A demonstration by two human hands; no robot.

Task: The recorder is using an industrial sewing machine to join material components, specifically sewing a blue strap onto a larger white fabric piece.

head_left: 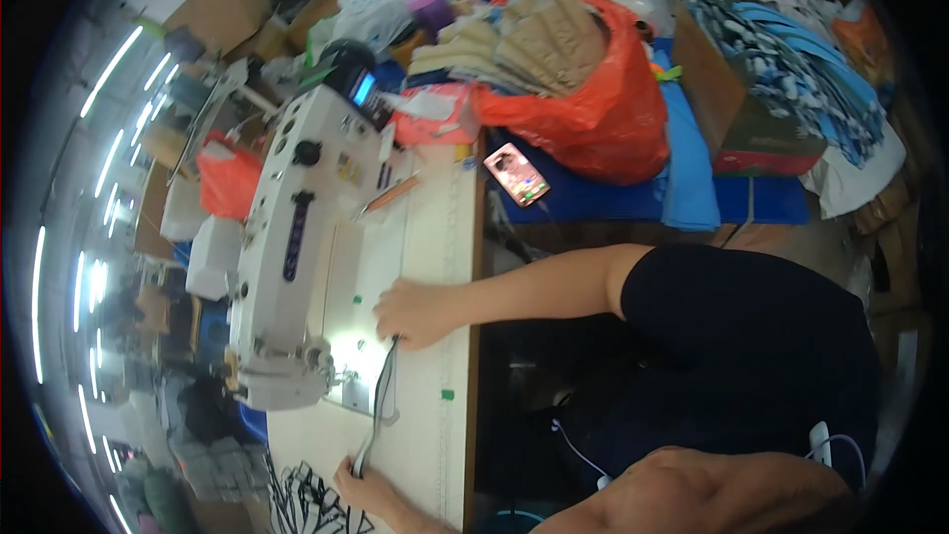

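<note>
A narrow black-and-white fabric strip (pixel 378 405) runs between my two hands over the pale sewing table (pixel 425 455). My right hand (pixel 410 313), the upper one in the picture, is closed on one end, its knuckles over the table beside the needle area. Lower down, my left hand (pixel 362 487) pinches the other end near the table's lower part. The white sewing machine (pixel 297 237) stands just left of both hands, its lamp lighting the needle plate. Beside my left hand lies a heap of similar black-and-white strips (pixel 311 499).
Past the machine's far end are a pink tissue box (pixel 435 119) and a slim orange-handled tool (pixel 390 195). A lit phone (pixel 516 175) lies on a blue surface beside a red plastic bag (pixel 633 109) of beige gloves. A cardboard box (pixel 717 99) holds patterned cloth.
</note>
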